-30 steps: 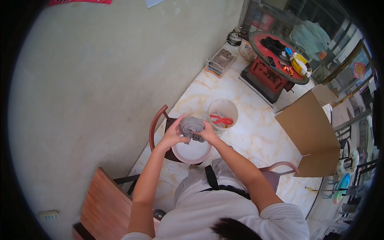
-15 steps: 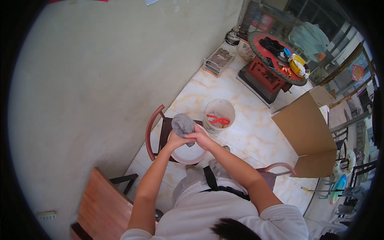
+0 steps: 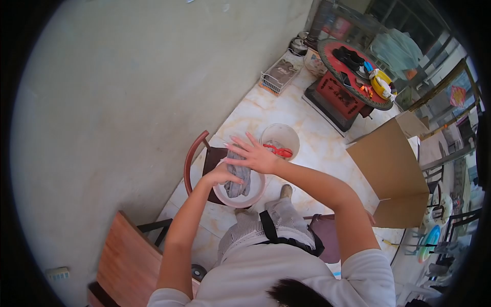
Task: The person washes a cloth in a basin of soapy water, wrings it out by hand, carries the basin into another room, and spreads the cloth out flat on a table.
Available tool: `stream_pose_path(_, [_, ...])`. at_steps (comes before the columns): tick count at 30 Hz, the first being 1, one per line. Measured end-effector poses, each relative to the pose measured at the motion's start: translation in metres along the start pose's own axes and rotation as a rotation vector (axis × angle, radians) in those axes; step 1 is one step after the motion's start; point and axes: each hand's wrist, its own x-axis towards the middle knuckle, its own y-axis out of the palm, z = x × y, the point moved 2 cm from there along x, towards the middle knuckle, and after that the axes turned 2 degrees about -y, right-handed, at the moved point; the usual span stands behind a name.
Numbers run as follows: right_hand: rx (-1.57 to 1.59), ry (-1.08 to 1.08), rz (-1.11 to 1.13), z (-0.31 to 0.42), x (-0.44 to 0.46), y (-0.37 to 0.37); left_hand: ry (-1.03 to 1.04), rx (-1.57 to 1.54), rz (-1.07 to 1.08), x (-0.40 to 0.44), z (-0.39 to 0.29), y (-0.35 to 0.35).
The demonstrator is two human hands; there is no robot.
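Observation:
A crumpled grey cloth (image 3: 238,183) hangs over a pale basin (image 3: 260,190) that stands on a dark-seated chair. My left hand (image 3: 220,175) is closed on the cloth from the left, its thumb lying across the front. My right hand (image 3: 257,156) reaches over the cloth's upper end with its fingers stretched and spread. Those fingers hide part of the cloth; whether the palm presses on it I cannot tell.
Behind the basin stands a white bucket (image 3: 286,132) with a red object (image 3: 279,150) in it. The chair (image 3: 190,162) is close to the wall. An opened cardboard box (image 3: 391,169) and a round red table (image 3: 327,53) holding several items are to the right.
The cloth went from a twisted bundle gripped by both hands to a looser, longer piece hanging lower. My right hand let go and spread its fingers.

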Motion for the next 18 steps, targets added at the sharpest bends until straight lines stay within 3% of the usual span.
stream_pose_path(3, [-0.005,-0.062,0.068,0.002,0.006,0.015,-0.065,0.188,0.061,0.005,0.001,-0.004])
stream_pose_path(6, [0.270,0.064,0.438,0.001,0.007,0.033,-0.009,0.123,0.107,0.003,-0.003,0.002])
stream_pose_path(9, [0.250,0.167,0.393,0.004,0.004,0.064,0.121,0.133,0.050,0.008,0.009,-0.001])
stream_pose_path(12, [0.287,0.245,0.460,0.002,0.009,0.074,0.264,0.321,-0.189,0.003,0.011,0.007])
stream_pose_path(15, [0.365,0.242,0.552,0.000,0.009,0.084,-0.081,0.695,-0.313,-0.003,0.007,0.016])
stream_pose_path(18, [0.526,0.256,0.829,0.002,0.008,0.088,-0.159,1.063,-0.367,-0.002,0.002,0.029])
